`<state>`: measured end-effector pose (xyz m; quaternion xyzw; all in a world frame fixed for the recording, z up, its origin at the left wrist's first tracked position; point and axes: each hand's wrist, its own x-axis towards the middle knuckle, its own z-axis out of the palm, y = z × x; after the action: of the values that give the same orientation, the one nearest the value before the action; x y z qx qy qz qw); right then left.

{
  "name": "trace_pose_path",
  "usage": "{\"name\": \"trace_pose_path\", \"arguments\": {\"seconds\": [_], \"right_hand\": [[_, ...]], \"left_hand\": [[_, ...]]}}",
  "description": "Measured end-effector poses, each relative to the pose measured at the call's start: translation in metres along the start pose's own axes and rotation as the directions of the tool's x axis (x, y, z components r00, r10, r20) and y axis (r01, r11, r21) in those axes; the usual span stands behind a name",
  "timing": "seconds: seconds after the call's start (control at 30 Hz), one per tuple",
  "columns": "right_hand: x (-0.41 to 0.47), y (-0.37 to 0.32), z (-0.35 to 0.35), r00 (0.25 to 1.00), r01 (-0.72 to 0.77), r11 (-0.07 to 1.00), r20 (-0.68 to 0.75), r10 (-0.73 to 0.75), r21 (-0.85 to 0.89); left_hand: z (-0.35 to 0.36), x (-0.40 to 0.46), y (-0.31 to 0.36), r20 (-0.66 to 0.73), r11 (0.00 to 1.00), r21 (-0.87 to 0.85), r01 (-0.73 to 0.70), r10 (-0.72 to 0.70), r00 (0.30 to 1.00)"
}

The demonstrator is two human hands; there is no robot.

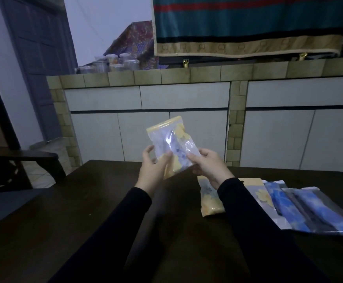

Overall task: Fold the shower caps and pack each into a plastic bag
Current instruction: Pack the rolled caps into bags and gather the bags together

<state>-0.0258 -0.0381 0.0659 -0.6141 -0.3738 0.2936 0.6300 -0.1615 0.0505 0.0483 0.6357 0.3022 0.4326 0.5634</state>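
Fingers (194,158) of the right hand (209,167) curl round the lower right edge of a clear bag (173,142), thumb on the near face, pinching it. The left hand (153,167) grips the bag's lower left corner, its thumb (165,158) pressed on the front and its fingers curled behind. Between the 2 hands the bag is held up above the dark table (85,211), tilted with its yellow zip strip uppermost and leaning left. Inside it sits a folded cap (177,158), pale blue with yellow patches. Whether the zip strip is sealed cannot be told.

Both forearms wear black sleeves (254,221).

On the table to the right lie more packed bags in an overlapping row: a yellow one (209,203) partly under the right wrist, then a grey one with a yellow flower (263,198), then 2 blue ones (284,205), the far one (323,213) at the right edge.

Behind the table stands a tiled counter (187,75) with white cupboard doors below, lidded jars (113,63) on its left end and a striped cloth (248,25) hanging above it.
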Motion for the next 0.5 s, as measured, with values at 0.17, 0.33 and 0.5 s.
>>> {"name": "trace_pose_path", "arguments": {"seconds": [0.17,0.33,0.5], "right_hand": [[-0.001,0.006,-0.004,0.996,0.014,0.976,-0.077,-0.032,-0.218],[-0.006,0.009,-0.014,0.997,-0.004,0.846,-0.07,-0.04,-0.533],[-0.014,0.02,-0.023,0.995,-0.098,0.697,-0.044,0.094,-0.71]], "left_hand": [[-0.003,0.006,-0.002,-0.059,1.0,-0.014,0.028,-0.028,0.998],[0.001,0.007,-0.019,0.055,0.978,0.172,0.12,-0.131,0.99],[0.014,-0.001,-0.039,0.14,0.899,0.399,0.183,-0.257,0.956]]}}
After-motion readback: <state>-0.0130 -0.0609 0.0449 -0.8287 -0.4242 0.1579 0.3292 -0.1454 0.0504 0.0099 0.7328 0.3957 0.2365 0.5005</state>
